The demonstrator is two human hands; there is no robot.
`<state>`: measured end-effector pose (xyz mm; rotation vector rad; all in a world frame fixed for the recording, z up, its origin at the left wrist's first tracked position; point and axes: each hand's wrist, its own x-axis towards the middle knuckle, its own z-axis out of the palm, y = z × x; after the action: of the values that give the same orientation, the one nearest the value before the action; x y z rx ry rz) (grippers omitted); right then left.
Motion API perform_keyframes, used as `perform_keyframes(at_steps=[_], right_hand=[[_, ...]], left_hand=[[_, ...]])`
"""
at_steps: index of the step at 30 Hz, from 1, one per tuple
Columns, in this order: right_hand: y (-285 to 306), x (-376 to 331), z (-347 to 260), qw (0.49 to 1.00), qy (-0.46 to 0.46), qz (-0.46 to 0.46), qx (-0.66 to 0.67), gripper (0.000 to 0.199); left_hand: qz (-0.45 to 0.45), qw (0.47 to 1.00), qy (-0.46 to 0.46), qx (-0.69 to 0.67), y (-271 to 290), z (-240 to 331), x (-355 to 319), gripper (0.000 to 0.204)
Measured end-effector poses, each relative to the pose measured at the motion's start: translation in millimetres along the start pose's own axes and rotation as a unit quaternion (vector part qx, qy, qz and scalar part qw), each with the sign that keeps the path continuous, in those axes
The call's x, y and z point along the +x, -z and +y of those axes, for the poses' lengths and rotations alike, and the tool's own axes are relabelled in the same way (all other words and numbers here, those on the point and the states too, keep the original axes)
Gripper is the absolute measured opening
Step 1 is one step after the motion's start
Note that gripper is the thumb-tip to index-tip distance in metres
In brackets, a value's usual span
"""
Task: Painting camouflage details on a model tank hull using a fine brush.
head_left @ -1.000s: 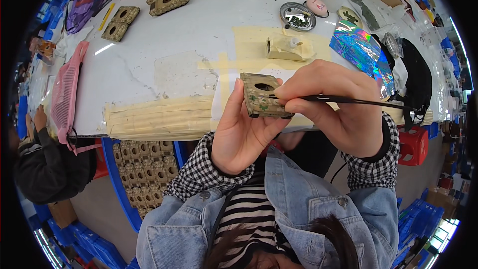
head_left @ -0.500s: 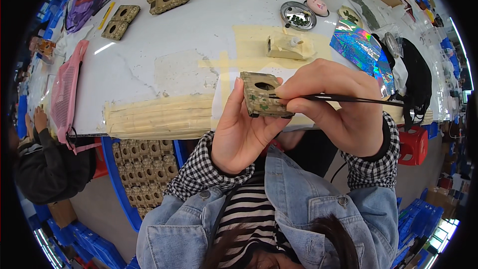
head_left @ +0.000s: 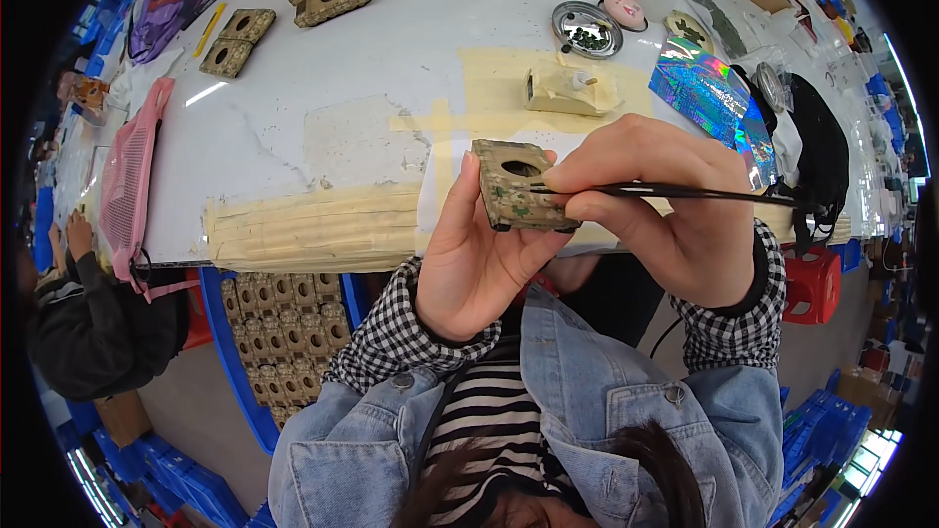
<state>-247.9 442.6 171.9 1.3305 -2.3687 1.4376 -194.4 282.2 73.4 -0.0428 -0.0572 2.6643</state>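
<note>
A camouflage-patterned toy tank hull part [head_left: 511, 203] with a round hole in its top is tilted in my left hand [head_left: 467, 264], gripped between thumb and fingers above the table's near edge. My right hand [head_left: 670, 205] pinches black tweezers [head_left: 685, 193], whose tips lie over the part beside the hole; the index fingertip is close to the hole's edge. Whether the tips hold anything is too small to tell. Green marks show on the face turned toward me.
Beyond my hands stands a tape-covered block [head_left: 562, 93]. A round metal dish [head_left: 587, 31] holds small dark green bits. More camouflage parts [head_left: 238, 43] lie at the far left. A blue crate [head_left: 238, 381] full of such parts sits below the table; another person's arm [head_left: 93, 303] is at left.
Almost nothing differs. The rear end of the tweezers has shifted slightly to the right, while both hands and the camouflage part stay nearly in place.
</note>
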Motion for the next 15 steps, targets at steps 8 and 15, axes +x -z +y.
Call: perform_keyframes(at_steps=[8, 15], right_hand=[[0.5, -0.4, 1.0, 1.0, 0.001, -0.005, 0.0, 0.015], [0.7, -0.3, 1.7, 1.0, 0.007, -0.006, -0.005, 0.015]], left_hand=[[0.018, 1.0, -0.002, 0.01, -2.4, 0.1, 0.0, 0.055], [0.012, 1.0, 0.0, -0.002, -1.2, 0.0, -0.1, 0.056]])
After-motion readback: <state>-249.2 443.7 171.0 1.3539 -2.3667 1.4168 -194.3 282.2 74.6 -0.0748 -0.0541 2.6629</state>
